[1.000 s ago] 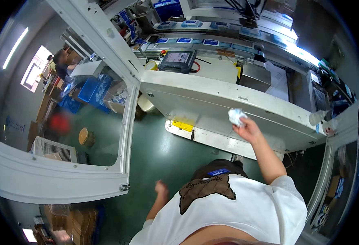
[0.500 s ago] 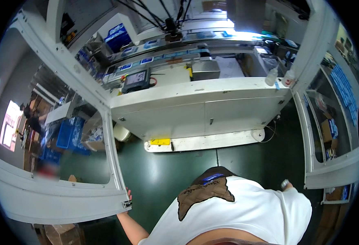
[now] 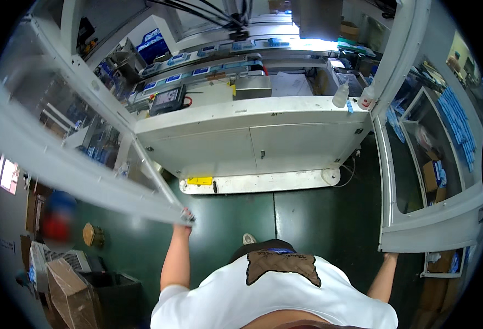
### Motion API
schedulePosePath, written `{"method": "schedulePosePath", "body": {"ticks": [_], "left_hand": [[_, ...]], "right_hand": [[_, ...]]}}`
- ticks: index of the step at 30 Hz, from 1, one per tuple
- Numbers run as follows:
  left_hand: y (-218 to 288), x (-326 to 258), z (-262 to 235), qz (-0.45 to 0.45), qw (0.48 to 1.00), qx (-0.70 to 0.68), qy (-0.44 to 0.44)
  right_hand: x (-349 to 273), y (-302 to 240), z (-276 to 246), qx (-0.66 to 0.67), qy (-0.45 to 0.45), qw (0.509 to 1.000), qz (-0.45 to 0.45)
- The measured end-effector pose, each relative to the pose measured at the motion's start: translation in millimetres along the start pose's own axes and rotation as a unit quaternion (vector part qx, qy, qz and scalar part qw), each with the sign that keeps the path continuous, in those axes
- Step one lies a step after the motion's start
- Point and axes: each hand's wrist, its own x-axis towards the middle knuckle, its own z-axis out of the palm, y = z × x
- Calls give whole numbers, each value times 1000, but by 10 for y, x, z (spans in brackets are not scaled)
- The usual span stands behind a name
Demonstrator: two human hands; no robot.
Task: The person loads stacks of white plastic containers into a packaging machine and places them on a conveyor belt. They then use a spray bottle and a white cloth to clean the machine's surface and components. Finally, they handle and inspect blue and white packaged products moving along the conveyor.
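Observation:
My left hand (image 3: 183,227) is closed around the free lower corner of the left white-framed clear door (image 3: 88,170), which is blurred by motion. My right hand (image 3: 389,256) is at the bottom edge of the right white-framed door (image 3: 433,231); the door covers its fingers, so their grip does not show. Both doors stand swung out on either side of me. Between them is a white machine cabinet (image 3: 307,147) with a ledge on top.
On the ledge stand two plastic bottles (image 3: 341,95); a dark screen device (image 3: 168,100) lies behind its left end. Beyond, a conveyor carries blue-and-white packs (image 3: 201,71). A yellow sheet (image 3: 200,181) is on the cabinet's base. Bottom left holds a plastic-wrapped carton (image 3: 68,279).
The left door has swung inward toward the cabinet, with my left hand moving along on its edge. My right hand has moved down to the right door, and my body has shifted left.

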Motion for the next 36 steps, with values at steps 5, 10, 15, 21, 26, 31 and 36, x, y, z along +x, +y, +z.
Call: {"method": "schedulePosePath", "body": {"ticks": [5,10,15,21,26,31,36], "left_hand": [[-358,300,1132,71,997,14,0],[-561,676,1839,67,993,52,-86],[-604,999,2338,46,985,0,-168],[263,960,2057,-37,925,258,-276],[1112,1300,744,26,868,402,-292],[1691,1933,-745,53,881,459,-102],[2493,2517,-2334,57,908,407,82]], "right_hand": [[-1086,-182,752,126,-74,943,301],[-1826,-56,1981,279,32,903,324],[-2098,246,3108,265,-26,924,274],[-2162,437,4515,169,2,964,206],[-2561,1139,5551,89,7,958,274],[-4036,2195,6829,-53,-278,856,432],[-6125,2880,8851,-290,-488,708,420]]}}
